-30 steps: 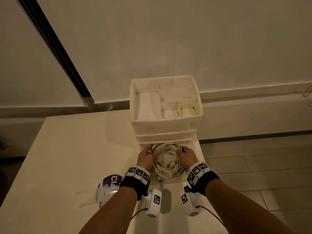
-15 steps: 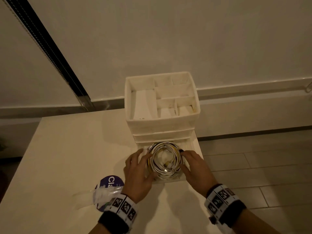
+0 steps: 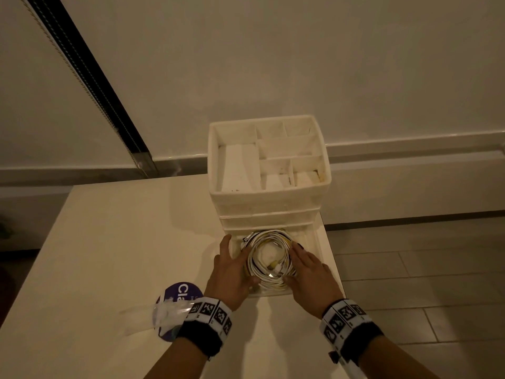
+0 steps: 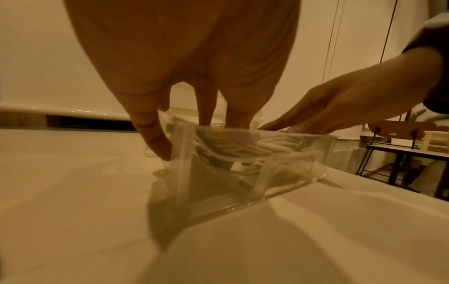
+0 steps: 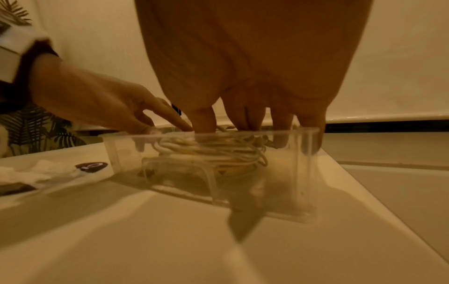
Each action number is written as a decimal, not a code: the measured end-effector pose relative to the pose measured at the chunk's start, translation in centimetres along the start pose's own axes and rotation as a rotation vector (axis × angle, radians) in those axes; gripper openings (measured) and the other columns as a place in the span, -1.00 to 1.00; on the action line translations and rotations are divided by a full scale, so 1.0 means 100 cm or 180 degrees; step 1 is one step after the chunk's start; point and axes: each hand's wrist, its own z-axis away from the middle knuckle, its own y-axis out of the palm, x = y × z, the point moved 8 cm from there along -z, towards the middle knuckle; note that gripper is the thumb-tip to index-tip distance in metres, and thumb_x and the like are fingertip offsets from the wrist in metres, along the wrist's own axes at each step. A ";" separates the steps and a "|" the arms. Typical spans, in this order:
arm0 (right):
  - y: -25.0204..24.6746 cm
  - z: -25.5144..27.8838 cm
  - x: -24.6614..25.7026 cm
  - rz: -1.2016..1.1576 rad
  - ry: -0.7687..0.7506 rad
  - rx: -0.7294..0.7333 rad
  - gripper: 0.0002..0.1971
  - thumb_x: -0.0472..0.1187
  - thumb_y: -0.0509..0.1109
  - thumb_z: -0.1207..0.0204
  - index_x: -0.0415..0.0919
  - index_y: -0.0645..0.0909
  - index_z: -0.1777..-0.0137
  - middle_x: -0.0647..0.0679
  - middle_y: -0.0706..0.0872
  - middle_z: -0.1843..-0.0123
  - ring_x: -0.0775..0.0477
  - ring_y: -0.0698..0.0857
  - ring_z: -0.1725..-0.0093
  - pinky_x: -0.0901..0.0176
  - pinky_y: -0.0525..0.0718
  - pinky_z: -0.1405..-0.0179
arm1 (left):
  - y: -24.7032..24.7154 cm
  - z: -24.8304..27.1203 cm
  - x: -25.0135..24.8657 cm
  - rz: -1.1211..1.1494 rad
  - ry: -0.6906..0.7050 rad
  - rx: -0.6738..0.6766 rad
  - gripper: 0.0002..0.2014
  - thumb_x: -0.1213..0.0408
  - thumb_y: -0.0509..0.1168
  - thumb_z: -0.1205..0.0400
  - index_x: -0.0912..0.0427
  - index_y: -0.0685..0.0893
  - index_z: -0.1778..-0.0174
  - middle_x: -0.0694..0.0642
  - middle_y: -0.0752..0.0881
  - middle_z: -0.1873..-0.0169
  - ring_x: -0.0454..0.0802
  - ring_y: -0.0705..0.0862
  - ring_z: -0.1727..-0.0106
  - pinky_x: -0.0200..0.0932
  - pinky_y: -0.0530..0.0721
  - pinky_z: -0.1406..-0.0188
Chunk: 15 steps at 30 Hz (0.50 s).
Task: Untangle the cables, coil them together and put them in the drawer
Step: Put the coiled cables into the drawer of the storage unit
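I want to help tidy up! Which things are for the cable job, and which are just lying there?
For the job:
- bundle of coiled white cables
- open clear plastic drawer
- white drawer organiser

Just lying there:
- round purple label
- crumpled clear plastic wrapper

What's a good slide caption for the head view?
Both hands press the coiled cables into the open drawer.

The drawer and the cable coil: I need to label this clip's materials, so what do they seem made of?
The drawer looks like clear, glossy hard plastic or acrylic: the coil and the tabletop show through its walls. The cable coil looks like flexible white, rubbery plastic sheathing, with some yellowish strands; it bends in smooth loops.
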 end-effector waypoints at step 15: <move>-0.084 -0.039 -0.063 -0.1780 0.0349 0.0313 0.04 -0.41 0.58 -0.33 0.03 0.01 -0.67 0.05 0.22 -0.67 -0.16 0.48 -0.45 0.10 0.65 -0.15 | -0.044 -0.034 0.055 0.1581 -0.0500 0.0713 0.07 0.45 0.52 -0.47 0.00 -0.08 -0.72 -0.08 0.05 -0.69 0.03 0.13 -0.67 0.08 0.30 -0.59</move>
